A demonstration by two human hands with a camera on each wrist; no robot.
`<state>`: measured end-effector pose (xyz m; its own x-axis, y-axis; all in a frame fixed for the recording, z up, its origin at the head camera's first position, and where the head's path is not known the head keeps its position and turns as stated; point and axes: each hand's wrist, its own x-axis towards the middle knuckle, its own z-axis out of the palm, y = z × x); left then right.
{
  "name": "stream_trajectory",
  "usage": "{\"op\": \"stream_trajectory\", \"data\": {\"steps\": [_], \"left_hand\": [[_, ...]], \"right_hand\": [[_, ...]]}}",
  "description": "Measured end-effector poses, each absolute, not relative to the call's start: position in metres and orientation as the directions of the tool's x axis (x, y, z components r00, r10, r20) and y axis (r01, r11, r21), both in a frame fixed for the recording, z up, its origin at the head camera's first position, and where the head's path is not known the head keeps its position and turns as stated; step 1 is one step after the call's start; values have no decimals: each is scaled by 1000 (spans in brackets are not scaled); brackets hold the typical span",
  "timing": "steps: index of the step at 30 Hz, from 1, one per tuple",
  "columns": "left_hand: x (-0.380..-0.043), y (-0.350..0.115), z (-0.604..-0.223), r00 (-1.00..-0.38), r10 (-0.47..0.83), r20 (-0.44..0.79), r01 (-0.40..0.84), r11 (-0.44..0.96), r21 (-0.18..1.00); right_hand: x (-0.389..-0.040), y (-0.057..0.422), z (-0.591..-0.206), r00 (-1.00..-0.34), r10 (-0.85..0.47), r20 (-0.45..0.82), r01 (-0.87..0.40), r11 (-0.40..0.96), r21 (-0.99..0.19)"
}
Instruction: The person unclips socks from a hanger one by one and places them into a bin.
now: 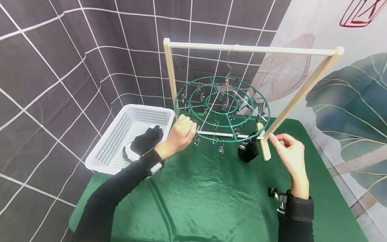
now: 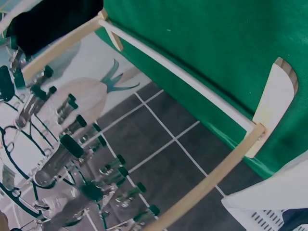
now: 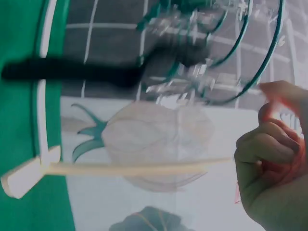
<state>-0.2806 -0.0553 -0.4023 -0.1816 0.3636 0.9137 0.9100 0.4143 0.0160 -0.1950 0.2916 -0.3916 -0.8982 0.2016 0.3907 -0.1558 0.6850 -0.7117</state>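
A round green clip hanger (image 1: pixel 228 125) with several metal clips hangs by its hook from a wooden stand's top bar. My left hand (image 1: pixel 181 132) grips its rim at the front left, fingers curled; in the left wrist view only a sliver of a finger shows. My right hand (image 1: pixel 290 151) is at the front right, beside the stand's post, fingers loosely bent. In the right wrist view, that hand's extended digit (image 3: pixel 281 91) is right at the green ring. From the hanger's right side hangs a black, sock-like cloth (image 1: pixel 248 151), blurred in the right wrist view.
A white perforated basket (image 1: pixel 101 158) stands at the left with black cloth (image 1: pixel 147 141) in it. The wooden stand's right post (image 1: pixel 302 95) slopes down by my right hand to its foot (image 1: pixel 265 148). Green cloth (image 1: pixel 205 198) covers the table; a tile-patterned backdrop (image 1: pixel 133 33) rises behind.
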Motion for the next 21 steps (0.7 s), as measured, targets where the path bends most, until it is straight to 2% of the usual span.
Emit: {"op": "stream_trajectory", "data": {"steps": [3,5,8,14,21], "left_hand": [[-283,-58,-401,-182,351,918,912,409,24],[-285,-58,-400,-177,341,923,915,403,27],[-287,-58,-402,-176,328,928,922,385,39],[-296,-62,-406,-203,316,927,925,374,76],[-302,-65,-406,-213,335,918,924,375,77]], "right_hand": [[-214,299,-394,-939,7,345,-225,744,-629],[-224,300,-395,-942,-145,303,-304,754,-583],[-228,299,-396,-923,-247,295,-375,747,-549],[-221,290,-397,-927,-188,324,-351,739,-575],[-214,283,-394,-953,-140,270,-284,725,-627]]}}
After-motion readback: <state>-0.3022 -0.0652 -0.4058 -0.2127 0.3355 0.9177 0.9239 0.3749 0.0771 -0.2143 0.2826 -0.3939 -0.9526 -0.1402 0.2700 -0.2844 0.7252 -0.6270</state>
